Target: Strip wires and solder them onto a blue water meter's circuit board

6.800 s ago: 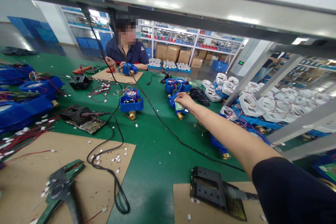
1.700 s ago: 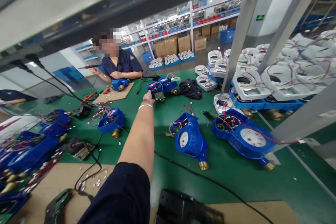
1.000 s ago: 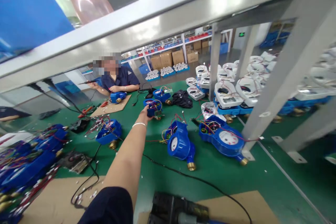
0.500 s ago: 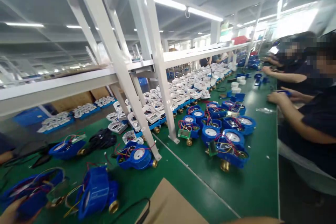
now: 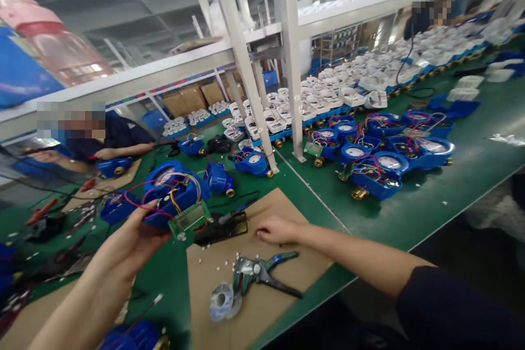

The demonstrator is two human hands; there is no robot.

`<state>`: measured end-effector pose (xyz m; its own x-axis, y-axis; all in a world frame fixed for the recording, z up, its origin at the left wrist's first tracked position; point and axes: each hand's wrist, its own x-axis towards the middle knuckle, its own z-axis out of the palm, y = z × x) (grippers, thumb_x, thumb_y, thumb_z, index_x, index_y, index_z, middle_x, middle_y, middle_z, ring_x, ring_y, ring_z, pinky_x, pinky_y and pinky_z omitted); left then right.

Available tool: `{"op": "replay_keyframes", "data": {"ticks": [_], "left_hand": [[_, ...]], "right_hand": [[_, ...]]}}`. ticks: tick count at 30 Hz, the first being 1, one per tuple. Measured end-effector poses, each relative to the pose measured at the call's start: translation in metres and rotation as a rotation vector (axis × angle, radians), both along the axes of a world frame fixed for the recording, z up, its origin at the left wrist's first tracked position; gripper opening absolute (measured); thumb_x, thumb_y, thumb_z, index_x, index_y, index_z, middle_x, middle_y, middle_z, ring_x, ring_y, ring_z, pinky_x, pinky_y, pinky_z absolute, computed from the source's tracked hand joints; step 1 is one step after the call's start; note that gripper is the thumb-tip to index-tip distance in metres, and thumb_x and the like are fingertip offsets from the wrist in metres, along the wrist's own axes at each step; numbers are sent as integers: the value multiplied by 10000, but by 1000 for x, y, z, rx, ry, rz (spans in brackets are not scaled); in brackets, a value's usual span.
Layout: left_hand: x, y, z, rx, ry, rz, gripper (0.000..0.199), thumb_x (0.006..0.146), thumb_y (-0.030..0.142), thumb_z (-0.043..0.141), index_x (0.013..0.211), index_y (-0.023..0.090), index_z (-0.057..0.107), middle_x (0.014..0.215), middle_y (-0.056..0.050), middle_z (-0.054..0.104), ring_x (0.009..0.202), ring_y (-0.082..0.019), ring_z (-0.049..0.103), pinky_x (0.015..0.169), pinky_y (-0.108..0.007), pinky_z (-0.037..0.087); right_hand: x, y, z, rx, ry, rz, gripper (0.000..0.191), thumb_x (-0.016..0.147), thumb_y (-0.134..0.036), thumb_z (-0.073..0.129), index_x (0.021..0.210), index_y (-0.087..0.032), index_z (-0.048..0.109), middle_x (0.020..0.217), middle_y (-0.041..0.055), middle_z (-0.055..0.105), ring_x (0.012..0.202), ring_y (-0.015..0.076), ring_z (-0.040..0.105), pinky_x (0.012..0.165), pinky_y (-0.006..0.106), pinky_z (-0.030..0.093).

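Observation:
My left hand (image 5: 137, 235) is closed on the lower side of a blue water meter (image 5: 176, 175), held tilted above the table. Red, yellow and white wires run from its open housing to a small green circuit board (image 5: 191, 220) hanging at its near side. My right hand (image 5: 276, 229) lies on a cardboard sheet (image 5: 283, 284), fingers curled in, with nothing visible in them. Just left of it is a soldering iron (image 5: 232, 213) over a dark tray. Nearer me on the sheet lie wire strippers (image 5: 262, 270), a roll of solder (image 5: 221, 301) and several tiny white connectors.
More blue meters (image 5: 389, 164) with wires stand to the right, and rows of white-topped meters (image 5: 328, 93) fill the back. A white shelf post (image 5: 293, 65) rises from the green table (image 5: 328, 208). Across the table at left, another person's hands work on a meter (image 5: 115, 167).
The view has swung left and down. My left hand has brought the meter up from the lower left. My right hand has come into full view on the cardboard.

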<state>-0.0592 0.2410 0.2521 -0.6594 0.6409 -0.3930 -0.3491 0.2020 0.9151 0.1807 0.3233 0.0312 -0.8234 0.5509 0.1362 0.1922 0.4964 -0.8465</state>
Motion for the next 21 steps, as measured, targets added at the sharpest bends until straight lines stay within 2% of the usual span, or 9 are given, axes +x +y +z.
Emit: {"op": "replay_keyframes", "data": {"ticks": [2,4,6,8,11,15,18,21], "left_hand": [[19,-29,-9,-8,4,-176,223,904,177,476,984,183,683,843,-35,735,681,-153,664,546,-282,571],[42,-51,-19,-26,-46,-223,175,858,161,550,976,174,679,827,-36,731,641,-144,659,550,-256,568],[66,-64,-32,-25,-138,-316,168,820,177,612,971,145,676,863,-64,729,657,-158,665,584,-261,573],[91,-67,-48,0,-229,-438,195,798,203,649,974,123,675,883,-89,725,685,-172,670,623,-276,575],[123,-56,-76,42,-310,-537,196,778,212,675,960,138,677,877,-81,722,700,-168,662,626,-265,556],[155,-29,-117,22,-341,-554,188,763,264,688,910,147,685,794,-72,707,640,-156,631,579,-259,512],[170,-8,-141,29,-337,-564,223,751,284,694,925,146,679,782,-66,696,633,-151,619,581,-260,494],[180,11,-159,43,-322,-537,250,745,291,694,954,155,668,804,-55,696,642,-144,619,598,-258,490]], "right_hand": [[14,-5,-1,-75,52,-79,220,809,-154,508,912,-161,703,774,28,697,588,113,599,581,207,457],[28,-10,-5,-166,112,-203,256,853,-217,461,979,-163,677,743,14,672,458,83,523,453,187,398],[40,-13,-13,-250,188,-361,313,884,-278,407,1049,-154,642,713,6,645,408,74,463,395,182,347],[48,-14,-21,-321,275,-518,341,887,-323,390,1051,-134,623,678,3,623,425,82,456,403,184,348],[59,-11,-27,-393,409,-700,297,827,-346,481,977,-137,629,750,20,655,581,114,556,531,206,446],[84,2,-18,-448,581,-881,234,735,-313,595,929,-185,630,912,18,684,813,147,612,711,237,496],[109,3,-10,-507,697,-1004,212,711,-294,628,896,-192,616,863,5,673,776,129,612,681,216,494],[125,-22,-9,-614,791,-1077,190,719,-301,633,869,-191,598,783,1,654,707,125,624,633,220,507]]}}
